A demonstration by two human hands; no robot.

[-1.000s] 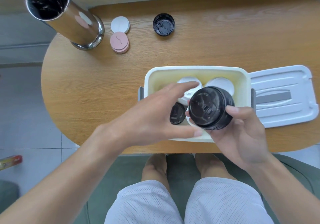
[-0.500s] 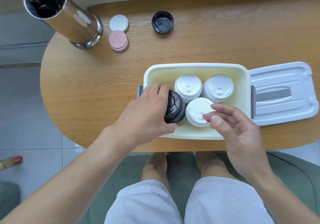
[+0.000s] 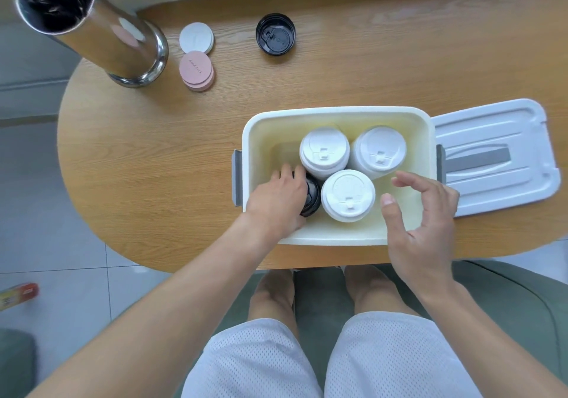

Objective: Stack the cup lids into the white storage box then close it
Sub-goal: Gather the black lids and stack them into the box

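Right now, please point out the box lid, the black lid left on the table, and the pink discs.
box lid (image 3: 491,164), head view, grey centre strip.
black lid (image 3: 275,38), head view, top face.
pink discs (image 3: 196,67), head view, top disc.

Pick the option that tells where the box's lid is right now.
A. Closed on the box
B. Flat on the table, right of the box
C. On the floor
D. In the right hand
B: the lid lies flat on the table just right of the open box; the right hand holds nothing.
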